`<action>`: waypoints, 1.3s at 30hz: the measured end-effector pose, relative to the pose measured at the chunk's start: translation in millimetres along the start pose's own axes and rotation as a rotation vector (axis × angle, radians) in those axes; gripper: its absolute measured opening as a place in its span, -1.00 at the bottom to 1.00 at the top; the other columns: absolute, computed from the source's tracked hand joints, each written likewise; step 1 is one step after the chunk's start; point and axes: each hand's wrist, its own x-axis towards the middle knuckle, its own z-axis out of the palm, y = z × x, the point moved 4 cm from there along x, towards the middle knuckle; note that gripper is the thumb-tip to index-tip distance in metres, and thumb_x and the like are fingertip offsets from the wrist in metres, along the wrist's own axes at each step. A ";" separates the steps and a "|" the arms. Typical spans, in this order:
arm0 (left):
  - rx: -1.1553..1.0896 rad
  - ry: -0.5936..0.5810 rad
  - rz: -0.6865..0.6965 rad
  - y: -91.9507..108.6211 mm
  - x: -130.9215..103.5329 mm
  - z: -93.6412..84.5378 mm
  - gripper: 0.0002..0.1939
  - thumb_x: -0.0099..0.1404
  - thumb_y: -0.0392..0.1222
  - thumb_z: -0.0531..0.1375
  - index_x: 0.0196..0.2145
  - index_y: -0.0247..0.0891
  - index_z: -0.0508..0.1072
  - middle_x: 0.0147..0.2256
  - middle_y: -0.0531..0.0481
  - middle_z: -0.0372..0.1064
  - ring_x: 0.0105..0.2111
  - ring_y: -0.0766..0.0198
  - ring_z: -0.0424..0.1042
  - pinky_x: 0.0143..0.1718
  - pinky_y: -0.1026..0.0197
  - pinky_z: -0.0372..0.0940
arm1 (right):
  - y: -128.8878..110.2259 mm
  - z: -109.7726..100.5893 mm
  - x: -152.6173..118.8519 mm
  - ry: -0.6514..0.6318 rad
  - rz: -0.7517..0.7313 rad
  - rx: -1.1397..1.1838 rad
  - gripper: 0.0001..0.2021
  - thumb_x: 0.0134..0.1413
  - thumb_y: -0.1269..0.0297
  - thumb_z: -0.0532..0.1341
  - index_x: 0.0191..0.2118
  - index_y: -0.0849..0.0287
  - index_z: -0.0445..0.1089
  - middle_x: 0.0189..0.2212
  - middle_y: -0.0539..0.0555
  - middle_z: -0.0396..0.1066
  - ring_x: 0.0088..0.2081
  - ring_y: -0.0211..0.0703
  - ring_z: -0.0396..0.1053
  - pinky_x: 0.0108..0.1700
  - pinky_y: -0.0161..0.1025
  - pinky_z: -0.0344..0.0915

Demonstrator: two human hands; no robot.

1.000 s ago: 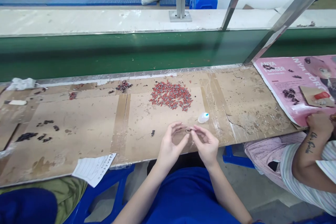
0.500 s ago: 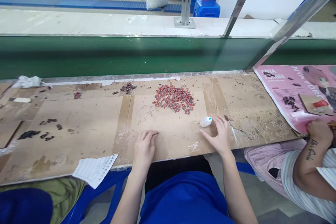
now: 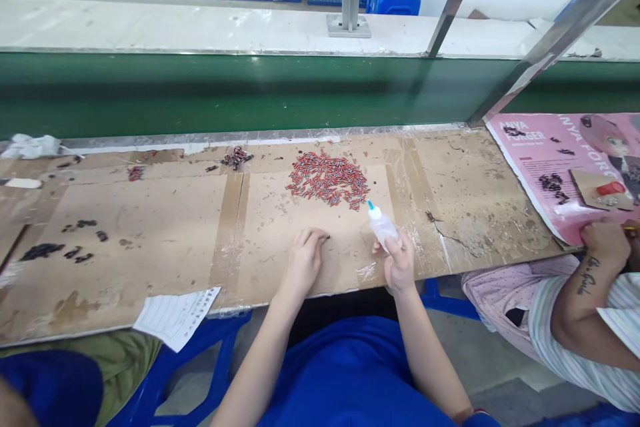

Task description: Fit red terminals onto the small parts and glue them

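My right hand (image 3: 399, 261) is wrapped round a small translucent squeeze bottle (image 3: 383, 225) with a blue tip, which tilts up and to the left. My left hand (image 3: 306, 259) rests on the cardboard-covered table, its fingertips pinched on a tiny dark piece (image 3: 327, 237) too small to name. Just beyond both hands lies a spread pile of small red parts with silvery bits (image 3: 327, 179). The bottle's tip points toward the pile's right lower edge, apart from it.
A printed paper sheet (image 3: 176, 315) hangs over the table's front edge. Small dark parts (image 3: 44, 251) lie at left, another little heap (image 3: 237, 157) farther back. On the right, a co-worker's hand (image 3: 606, 243) rests by a pink poster (image 3: 530, 167). A metal post (image 3: 457, 0) rises behind.
My right hand has taken hold of the bottle, which was lying on the table, and lifted and tipped it up. My left hand has moved right, and the view has shifted slightly.
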 end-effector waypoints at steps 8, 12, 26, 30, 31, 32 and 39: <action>0.058 -0.006 -0.052 -4.6 13.4 -6.3 -0.77 0.39 -0.24 0.03 -0.19 -0.20 0.49 -0.22 -0.13 0.47 -0.16 0.06 0.42 -0.06 -0.02 0.35 | -1.1 11.4 1.2 0.169 0.116 0.127 -0.74 -0.25 0.08 0.35 -0.51 0.18 0.44 -0.55 0.02 0.43 -0.61 -0.35 0.14 -0.59 -0.34 0.10; -0.005 0.006 -0.042 -7.2 7.6 -8.8 -0.83 0.36 -0.22 0.12 -0.15 -0.20 0.49 -0.20 -0.10 0.52 -0.14 0.09 0.47 -0.06 0.02 0.37 | 3.4 14.6 3.9 0.162 0.079 -0.051 -0.71 -0.18 0.02 0.34 -0.55 0.16 0.43 -0.65 -0.02 0.38 -0.59 -0.25 0.26 -0.54 -0.30 0.22; -0.118 -0.003 -0.100 -7.7 9.7 -12.4 -0.84 0.34 -0.15 0.17 -0.23 -0.18 0.55 -0.26 -0.05 0.57 -0.22 0.16 0.53 -0.10 0.07 0.43 | 13.3 28.5 6.4 0.083 -0.002 -0.266 -0.74 -0.03 0.07 0.32 -0.42 0.20 0.52 -0.46 0.09 0.58 -0.40 -0.06 0.51 -0.34 -0.20 0.42; -0.122 -0.021 -0.121 -6.6 9.8 -12.9 -0.83 0.34 -0.14 0.16 -0.23 -0.17 0.55 -0.26 -0.06 0.57 -0.21 0.15 0.53 -0.09 0.07 0.42 | 14.0 29.8 6.3 0.069 0.001 -0.273 -0.75 -0.01 0.07 0.32 -0.42 0.19 0.52 -0.46 0.08 0.58 -0.39 -0.06 0.52 -0.33 -0.19 0.44; -0.125 -0.025 -0.122 -6.2 10.0 -13.1 -0.83 0.34 -0.14 0.16 -0.23 -0.17 0.55 -0.26 -0.06 0.57 -0.21 0.15 0.53 -0.09 0.07 0.43 | 13.9 30.1 6.3 0.069 0.000 -0.273 -0.75 -0.01 0.08 0.32 -0.42 0.19 0.52 -0.46 0.08 0.58 -0.39 -0.06 0.52 -0.33 -0.19 0.44; -0.128 -0.029 -0.123 -5.8 10.1 -13.4 -0.83 0.34 -0.15 0.16 -0.23 -0.17 0.55 -0.26 -0.05 0.57 -0.21 0.16 0.53 -0.09 0.07 0.43 | 13.6 30.4 6.3 0.070 -0.002 -0.272 -0.75 -0.01 0.08 0.31 -0.42 0.19 0.52 -0.46 0.08 0.58 -0.39 -0.06 0.52 -0.33 -0.20 0.44; -0.126 -0.028 -0.132 -3.8 10.4 -15.6 -0.84 0.33 -0.14 0.17 -0.25 -0.18 0.55 -0.26 -0.06 0.57 -0.21 0.15 0.53 -0.10 0.07 0.42 | 12.3 30.8 5.7 0.089 -0.006 -0.264 -0.76 0.01 0.09 0.30 -0.42 0.19 0.52 -0.46 0.09 0.58 -0.39 -0.06 0.52 -0.34 -0.21 0.43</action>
